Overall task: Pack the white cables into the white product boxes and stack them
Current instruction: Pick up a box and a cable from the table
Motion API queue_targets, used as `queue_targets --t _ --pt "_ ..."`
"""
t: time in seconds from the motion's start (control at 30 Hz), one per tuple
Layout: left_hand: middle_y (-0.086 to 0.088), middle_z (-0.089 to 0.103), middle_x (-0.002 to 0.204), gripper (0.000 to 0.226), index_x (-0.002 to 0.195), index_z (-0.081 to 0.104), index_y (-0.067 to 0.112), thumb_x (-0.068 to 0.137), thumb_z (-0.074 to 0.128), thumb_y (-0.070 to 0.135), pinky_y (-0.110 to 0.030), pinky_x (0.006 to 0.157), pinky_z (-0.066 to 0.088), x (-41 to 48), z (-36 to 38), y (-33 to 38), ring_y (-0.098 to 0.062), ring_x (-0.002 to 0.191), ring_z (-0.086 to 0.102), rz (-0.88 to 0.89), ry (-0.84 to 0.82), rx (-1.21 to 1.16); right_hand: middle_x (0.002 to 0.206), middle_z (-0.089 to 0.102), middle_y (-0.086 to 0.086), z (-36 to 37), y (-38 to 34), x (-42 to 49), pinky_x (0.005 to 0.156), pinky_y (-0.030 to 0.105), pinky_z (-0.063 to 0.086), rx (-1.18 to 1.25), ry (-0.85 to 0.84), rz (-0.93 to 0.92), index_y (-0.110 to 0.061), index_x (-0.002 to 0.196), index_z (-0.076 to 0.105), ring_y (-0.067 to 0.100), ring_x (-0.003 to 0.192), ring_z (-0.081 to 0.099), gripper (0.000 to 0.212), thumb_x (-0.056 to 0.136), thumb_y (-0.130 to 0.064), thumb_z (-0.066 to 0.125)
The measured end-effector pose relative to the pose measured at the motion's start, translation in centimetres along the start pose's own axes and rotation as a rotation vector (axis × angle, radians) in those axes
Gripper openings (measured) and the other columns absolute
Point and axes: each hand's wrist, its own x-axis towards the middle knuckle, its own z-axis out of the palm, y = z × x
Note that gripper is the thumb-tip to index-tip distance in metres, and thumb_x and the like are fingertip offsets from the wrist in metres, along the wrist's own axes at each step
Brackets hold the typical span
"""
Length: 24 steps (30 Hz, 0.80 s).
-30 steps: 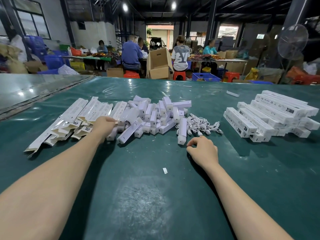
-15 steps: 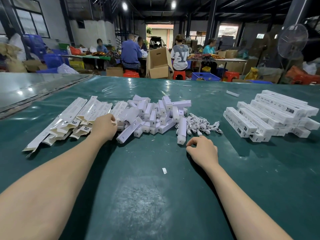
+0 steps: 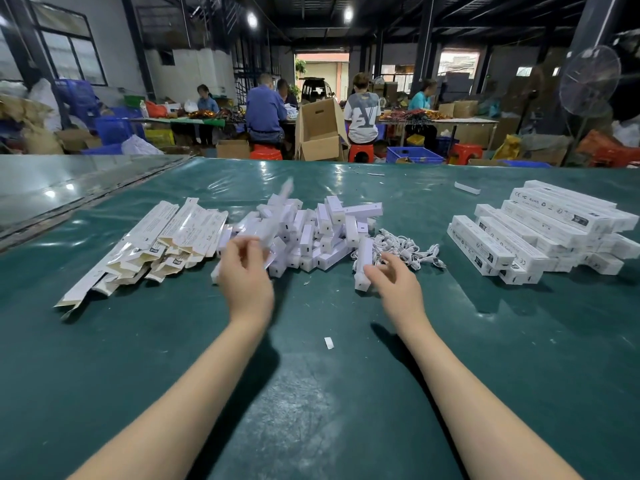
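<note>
box (image 3: 273, 216): blurred, gripped by left hand (image 3: 246, 271), over loose pile (image 3: 322, 237)
right hand (image 3: 394, 285): fingers slack, empty, just beside cables (image 3: 405, 249)
next: pinch one cable, feed end-first, box level
stack (image 3: 540, 233): right side of worktop (image 3: 311, 393)

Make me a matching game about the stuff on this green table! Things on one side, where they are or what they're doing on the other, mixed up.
1 white cables
2 flat sleeves
3 stacked boxes
4 left hand

A far right of the green table
B grips a blurred white box
C just beyond the right hand
D left of the loose heap

Pairs: 1-C, 2-D, 3-A, 4-B
</note>
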Motion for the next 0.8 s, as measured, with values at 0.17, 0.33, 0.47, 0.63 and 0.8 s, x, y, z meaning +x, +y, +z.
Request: queue_targets --t 0.17,0.33,0.47,0.63,0.8 --pt "0.005 0.057 0.068 0.029 0.071 0.053 0.018 0.089 0.05 -0.004 -0.031 0.076 0.053 -5.1 0.3 0.3 -0.011 0.07 0.064 0.021 -0.339 -0.097 0.089 0.059 0.009 -0.6 -0.9 -0.1 0.07 0.029 0.053 0.767 -0.118 0.3 -0.021 0.092 0.052 0.021 0.082 0.059 0.021 0.079 -0.038 0.055" --pt "0.009 0.05 0.05 0.014 0.055 0.052 0.02 0.064 0.045 0.012 -0.023 0.052 0.036 -4.8 -0.4 -0.2 -0.009 0.051 0.044 0.1 -0.437 0.087 0.071 0.07 0.006 -1.2 -0.8 -0.1 0.06 0.026 0.053 0.985 -0.144 0.34 -0.018 0.09 0.054 0.014 0.062 0.067 0.024 0.068 -0.023 0.063" --pt "0.008 0.056 0.078 0.016 0.074 0.053 0.027 0.063 0.052 0.015 -0.012 0.058 0.039 -4.5 -0.5 -0.2 -0.001 0.07 0.053 0.079 -0.51 0.079 0.065 0.07 0.002 -1.1 -0.4 -0.1 0.05 0.022 0.053 0.987 -0.169 0.334 -0.018 0.086 0.057 0.011 0.058 0.067 0.014 0.077 -0.008 0.06" --pt "0.018 0.056 0.105 0.035 0.093 0.053 0.04 0.068 0.07 0.025 -0.009 0.073 0.039 -4.3 -0.5 -0.9 0.008 0.093 0.051 0.129 -0.814 0.244 0.062 0.07 0.002 -0.4 -0.1 -0.5 0.05 0.019 0.052 0.849 -0.152 0.212 -0.017 0.073 0.054 0.01 0.056 0.066 0.017 0.061 -0.018 0.066" --pt "0.016 0.067 0.087 0.033 0.086 0.058 0.037 0.072 0.075 0.013 -0.004 0.07 0.041 -4.2 -0.5 -1.1 0.008 0.08 0.059 0.101 -0.779 0.209 0.058 0.069 0.002 -0.2 -0.1 -0.5 0.042 0.016 0.046 0.862 -0.127 0.232 -0.014 0.079 0.053 0.01 0.051 0.065 0.022 0.061 -0.021 0.065"
